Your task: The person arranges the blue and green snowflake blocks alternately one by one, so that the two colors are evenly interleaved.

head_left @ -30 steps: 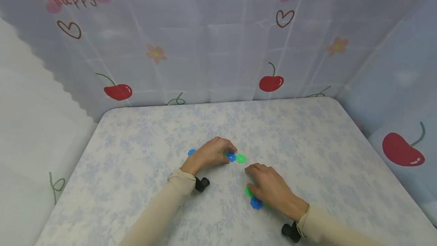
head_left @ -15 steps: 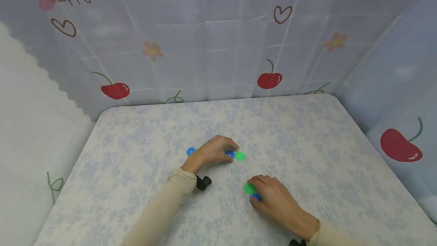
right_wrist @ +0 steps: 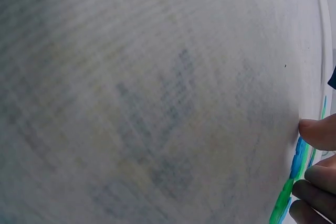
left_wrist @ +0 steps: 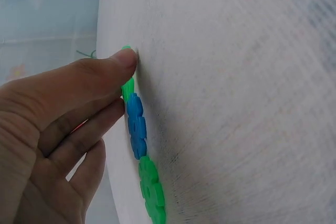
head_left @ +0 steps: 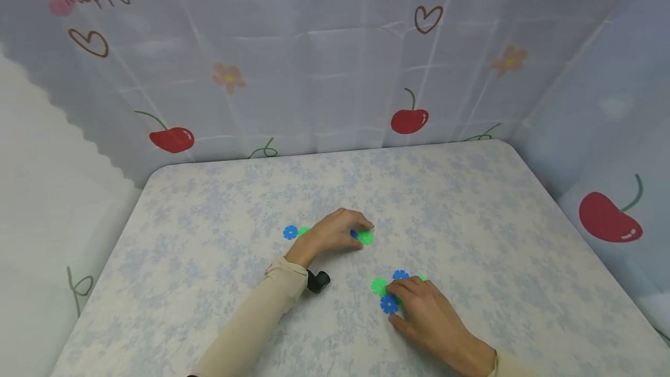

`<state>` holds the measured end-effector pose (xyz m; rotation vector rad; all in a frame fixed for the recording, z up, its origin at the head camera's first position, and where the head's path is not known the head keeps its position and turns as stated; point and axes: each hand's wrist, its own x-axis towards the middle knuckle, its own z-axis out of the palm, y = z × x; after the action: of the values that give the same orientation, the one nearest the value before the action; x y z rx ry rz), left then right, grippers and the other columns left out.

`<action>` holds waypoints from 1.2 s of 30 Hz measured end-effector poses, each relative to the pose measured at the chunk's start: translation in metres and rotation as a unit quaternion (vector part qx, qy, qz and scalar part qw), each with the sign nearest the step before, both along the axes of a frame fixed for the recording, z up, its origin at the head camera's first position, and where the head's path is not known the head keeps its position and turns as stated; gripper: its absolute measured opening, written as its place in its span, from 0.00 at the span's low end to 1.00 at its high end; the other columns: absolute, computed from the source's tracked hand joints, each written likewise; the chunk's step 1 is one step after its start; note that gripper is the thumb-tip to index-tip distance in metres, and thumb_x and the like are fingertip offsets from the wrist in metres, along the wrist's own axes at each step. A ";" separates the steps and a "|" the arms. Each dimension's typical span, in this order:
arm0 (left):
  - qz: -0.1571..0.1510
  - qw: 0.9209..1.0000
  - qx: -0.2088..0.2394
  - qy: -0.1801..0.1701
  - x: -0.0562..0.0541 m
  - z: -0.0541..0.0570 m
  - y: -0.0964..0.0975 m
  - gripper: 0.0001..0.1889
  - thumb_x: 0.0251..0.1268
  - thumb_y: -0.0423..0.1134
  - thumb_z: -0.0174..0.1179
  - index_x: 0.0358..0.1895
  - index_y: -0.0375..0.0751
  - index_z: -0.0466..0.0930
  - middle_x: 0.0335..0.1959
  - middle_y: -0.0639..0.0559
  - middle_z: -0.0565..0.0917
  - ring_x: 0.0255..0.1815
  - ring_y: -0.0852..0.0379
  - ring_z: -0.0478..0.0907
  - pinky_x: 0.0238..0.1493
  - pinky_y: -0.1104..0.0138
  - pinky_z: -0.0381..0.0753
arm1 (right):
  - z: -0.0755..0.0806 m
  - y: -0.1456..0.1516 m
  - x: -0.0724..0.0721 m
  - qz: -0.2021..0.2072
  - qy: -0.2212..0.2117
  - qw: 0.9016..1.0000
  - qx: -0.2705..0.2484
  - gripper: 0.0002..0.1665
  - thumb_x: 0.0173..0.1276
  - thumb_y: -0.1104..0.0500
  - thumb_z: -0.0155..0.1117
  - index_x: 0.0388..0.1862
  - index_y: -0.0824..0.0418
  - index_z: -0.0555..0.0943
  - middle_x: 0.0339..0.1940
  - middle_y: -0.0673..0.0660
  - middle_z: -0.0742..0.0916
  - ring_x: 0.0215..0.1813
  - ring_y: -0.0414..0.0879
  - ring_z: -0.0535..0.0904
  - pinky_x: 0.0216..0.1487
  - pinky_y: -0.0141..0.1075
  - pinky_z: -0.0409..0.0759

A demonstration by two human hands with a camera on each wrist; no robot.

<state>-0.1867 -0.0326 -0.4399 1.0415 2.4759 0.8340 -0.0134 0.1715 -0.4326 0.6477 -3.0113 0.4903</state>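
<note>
In the head view my left hand (head_left: 335, 231) bends over a row of linked plastic flower discs. Its thumb and fingers grip the row near the right end, about a blue disc (head_left: 354, 234) and a green disc (head_left: 365, 238). The left wrist view shows the thumb against the row, with a blue disc (left_wrist: 137, 126) and a green one (left_wrist: 151, 190) trailing behind. My right hand (head_left: 431, 322) lies over a second group of discs, fingertips beside a green disc (head_left: 379, 287). Its thumb stands apart from a blue disc (head_left: 389, 304). The palm hides part of this group.
Another blue disc (head_left: 290, 232) shows left of my left wrist, at the far end of the row. The patterned tabletop (head_left: 235, 191) extends around both hands. A printed curtain (head_left: 314, 63) hangs behind the table's back edge.
My left hand has slid slightly right along the row, uncovering more of its left end. My right hand has drawn back toward the near side, and more discs show beyond its fingers.
</note>
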 end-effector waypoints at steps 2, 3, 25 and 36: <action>0.000 1.000 -0.001 0.003 0.000 0.000 0.000 0.24 0.56 0.35 0.73 0.58 0.42 0.82 0.55 0.52 0.83 0.53 0.58 0.80 0.52 0.71 0.78 | 0.000 0.000 0.000 0.005 0.002 1.000 0.005 0.26 0.50 0.53 0.81 0.48 0.59 0.85 0.48 0.50 0.86 0.52 0.47 0.79 0.52 0.46 0.78; 0.000 1.000 -0.001 0.004 0.000 -0.001 0.000 0.23 0.56 0.35 0.73 0.58 0.42 0.82 0.55 0.52 0.83 0.53 0.59 0.80 0.52 0.71 0.78 | 0.000 0.000 0.000 0.008 0.003 1.000 0.009 0.25 0.51 0.52 0.80 0.48 0.59 0.85 0.47 0.50 0.86 0.52 0.47 0.79 0.52 0.46 0.78; 0.004 1.000 -0.014 0.019 0.001 -0.001 0.003 0.21 0.57 0.35 0.72 0.56 0.44 0.84 0.53 0.54 0.84 0.51 0.59 0.81 0.50 0.71 0.78 | -0.007 -0.005 0.003 0.115 0.082 0.990 -0.021 0.14 0.55 0.63 0.76 0.42 0.58 0.87 0.42 0.49 0.85 0.44 0.44 0.81 0.46 0.41 0.82; 0.007 1.000 -0.007 0.018 0.001 -0.001 0.004 0.20 0.57 0.34 0.72 0.55 0.44 0.85 0.52 0.54 0.85 0.50 0.59 0.81 0.48 0.72 0.79 | -0.002 -0.006 -0.001 0.150 0.028 0.988 -0.014 0.17 0.56 0.67 0.72 0.46 0.60 0.86 0.46 0.50 0.85 0.50 0.47 0.81 0.52 0.42 0.81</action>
<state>-0.1854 -0.0283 -0.4413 1.0452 2.5173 0.8072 -0.0146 0.1658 -0.4351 1.1018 -2.8584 0.5129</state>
